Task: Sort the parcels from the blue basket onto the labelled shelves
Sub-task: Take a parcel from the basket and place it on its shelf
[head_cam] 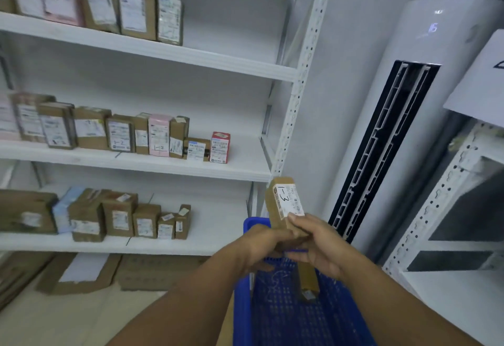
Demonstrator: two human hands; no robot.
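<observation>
A small brown cardboard parcel (283, 203) with a white label marked "1-3" is held upright above the blue basket (275, 315). My left hand (264, 244) grips its lower left side and my right hand (316, 244) grips its lower right, thumb on the label. Inside the basket stands one long narrow brown parcel (308, 280), partly hidden behind my right hand. The white shelves (191, 56) to the left hold rows of labelled parcels on three levels.
A tall white air conditioner (409, 116) stands right of the shelf upright. Another white rack (441, 209) with a paper sign is at the far right. Flattened cardboard boxes (81, 272) lie on the floor under the lowest shelf.
</observation>
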